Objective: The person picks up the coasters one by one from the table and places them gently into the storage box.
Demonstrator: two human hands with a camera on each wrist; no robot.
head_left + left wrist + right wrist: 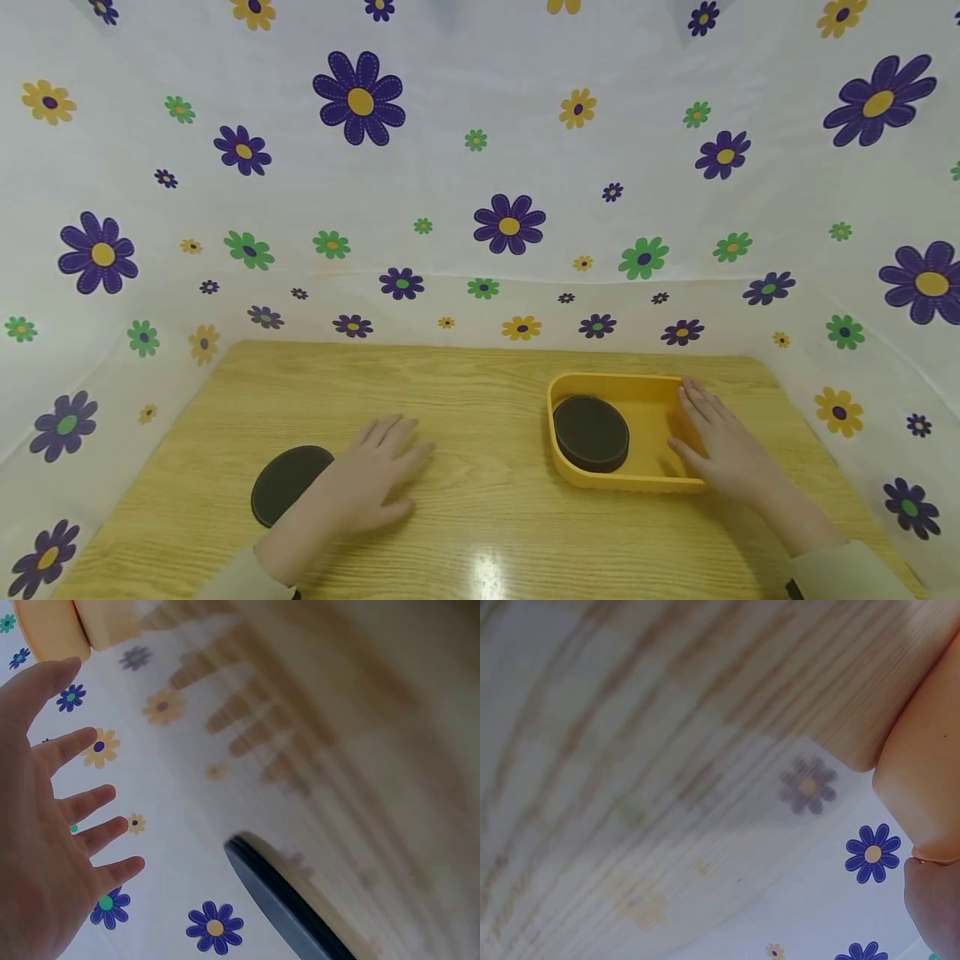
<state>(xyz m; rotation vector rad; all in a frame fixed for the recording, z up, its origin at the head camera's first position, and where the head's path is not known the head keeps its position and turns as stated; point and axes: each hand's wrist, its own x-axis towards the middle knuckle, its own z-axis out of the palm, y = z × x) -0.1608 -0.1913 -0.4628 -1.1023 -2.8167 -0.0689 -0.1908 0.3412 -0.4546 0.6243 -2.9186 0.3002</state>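
My left hand (369,479) hovers over the table with fingers spread, palm down, holding nothing. Partly behind its wrist, a flat black disc (288,479) lies on the wood; its dark edge (277,892) shows in the left wrist view. To the right stands a yellow tray (630,482) with rounded corners. A thicker round black piece (591,433) sits inside, against the tray's left wall. My right hand (723,454) rests at the tray's right rim, fingers extended along it and thumb over the inside. In the right wrist view a fingertip (934,904) meets the tray's rim.
The wooden table (480,408) is bounded at the back and both sides by a white cloth (450,183) printed with purple, yellow and green flowers. Light glares off the table's front middle.
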